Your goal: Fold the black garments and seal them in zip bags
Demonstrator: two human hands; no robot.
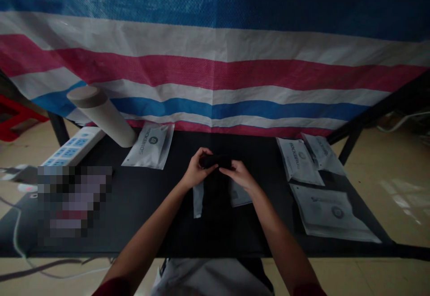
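Observation:
My left hand point(195, 170) and my right hand point(239, 173) meet over the middle of a black table point(141, 206). Both are closed on the ends of a small dark object point(217, 160), which looks like folded black fabric held just above the tabletop. Under my hands lies a clear plastic pouch point(199, 199), partly covered by dark material that hangs down from the object. The light is dim, so the object's details stay unclear.
White printed pouches lie at the back left point(149, 146) and stacked at the right point(331, 213). A cardboard tube point(102, 114) leans at the back left, beside a white power strip point(72, 150). A striped tarp point(215, 63) hangs behind the table.

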